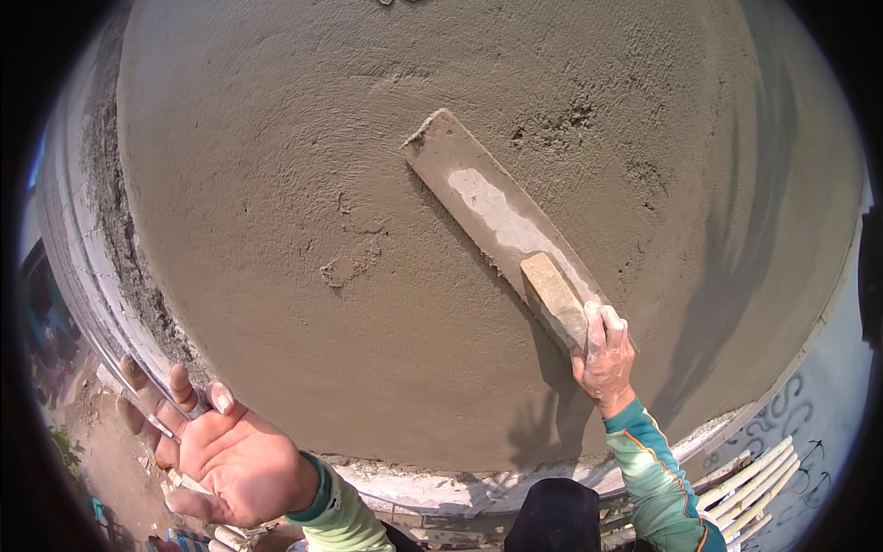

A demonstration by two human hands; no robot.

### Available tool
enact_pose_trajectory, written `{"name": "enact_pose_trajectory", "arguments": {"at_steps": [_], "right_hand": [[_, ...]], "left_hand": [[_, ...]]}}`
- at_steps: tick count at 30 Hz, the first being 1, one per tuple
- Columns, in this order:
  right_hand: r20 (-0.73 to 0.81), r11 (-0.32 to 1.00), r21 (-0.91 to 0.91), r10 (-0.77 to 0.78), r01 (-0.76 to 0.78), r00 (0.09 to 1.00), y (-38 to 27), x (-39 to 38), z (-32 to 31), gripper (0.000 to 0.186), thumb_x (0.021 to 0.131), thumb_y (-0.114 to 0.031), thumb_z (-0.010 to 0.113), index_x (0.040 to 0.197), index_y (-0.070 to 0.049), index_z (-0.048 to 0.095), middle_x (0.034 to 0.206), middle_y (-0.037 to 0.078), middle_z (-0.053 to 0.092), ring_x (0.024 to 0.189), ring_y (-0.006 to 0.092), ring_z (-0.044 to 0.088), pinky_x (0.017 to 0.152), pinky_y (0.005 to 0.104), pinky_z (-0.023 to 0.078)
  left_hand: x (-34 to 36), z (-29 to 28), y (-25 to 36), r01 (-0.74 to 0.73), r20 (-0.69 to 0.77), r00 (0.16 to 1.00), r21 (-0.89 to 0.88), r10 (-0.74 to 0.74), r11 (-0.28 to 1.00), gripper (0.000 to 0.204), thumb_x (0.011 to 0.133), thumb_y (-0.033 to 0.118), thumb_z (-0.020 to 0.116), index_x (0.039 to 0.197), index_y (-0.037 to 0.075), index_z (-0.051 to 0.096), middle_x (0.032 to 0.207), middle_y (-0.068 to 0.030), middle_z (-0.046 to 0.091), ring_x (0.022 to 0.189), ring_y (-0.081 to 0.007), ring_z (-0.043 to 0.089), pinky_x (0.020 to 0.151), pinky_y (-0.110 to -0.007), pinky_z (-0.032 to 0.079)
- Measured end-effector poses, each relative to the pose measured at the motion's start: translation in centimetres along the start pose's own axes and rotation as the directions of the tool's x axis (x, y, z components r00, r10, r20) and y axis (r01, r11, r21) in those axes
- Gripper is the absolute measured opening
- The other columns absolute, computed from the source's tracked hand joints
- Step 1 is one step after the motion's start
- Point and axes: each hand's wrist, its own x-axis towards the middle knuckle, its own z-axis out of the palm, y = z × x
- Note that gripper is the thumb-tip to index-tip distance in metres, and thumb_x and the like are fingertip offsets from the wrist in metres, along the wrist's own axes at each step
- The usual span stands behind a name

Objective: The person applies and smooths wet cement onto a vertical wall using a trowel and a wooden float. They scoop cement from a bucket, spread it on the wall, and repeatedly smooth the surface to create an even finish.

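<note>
My right hand is closed around the block handle of a long plastering float. The float lies slantwise against wet grey plaster, its far end pointing up and left. Dried pale mortar coats part of its back. My left hand is raised at the lower left, palm up, fingers spread and slightly curled, holding nothing. It is near the plaster's lower left edge. Rough pitted patches show to the upper right of the float, and a small ragged patch to its left.
A rough unplastered strip runs down the left edge. Pale poles lean at the lower right, beside a grey wall with dark scrawls. Dirt ground with rubble lies at the lower left. A dark rounded shape stands at bottom centre.
</note>
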Motion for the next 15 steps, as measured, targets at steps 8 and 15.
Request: {"name": "enact_pose_trajectory", "arguments": {"at_steps": [8,15], "right_hand": [[-0.167,0.989,-0.064,-0.143,0.134,0.975,-1.2,25.9,-5.1,0.098,0.083,-0.007,0.08,0.167,-0.026,0.034,0.136,0.008,0.056,0.119,0.0319,0.065,0.097,0.0424,0.065],[-0.308,0.983,-0.131,-0.167,0.132,0.937,-2.0,45.3,-11.3,0.073,0.089,-0.017,0.064,0.157,-0.001,0.045,0.149,0.029,0.054,0.137,0.0432,0.055,0.116,0.0443,0.045]], "left_hand": [[-0.2,-2.3,-3.0,0.059,0.069,0.996,-0.131,-0.051,0.99,0.093,0.104,0.059,0.053,0.17,0.003,0.018,0.178,-0.0215,0.016,0.14,-0.035,0.05,0.093,-0.039,0.053],[0.3,-3.0,-5.0,0.146,0.007,0.989,-0.131,-0.146,0.981,0.088,0.107,0.058,0.049,0.168,0.001,0.021,0.176,-0.023,0.021,0.138,-0.0348,0.053,0.088,-0.039,0.055]]}}
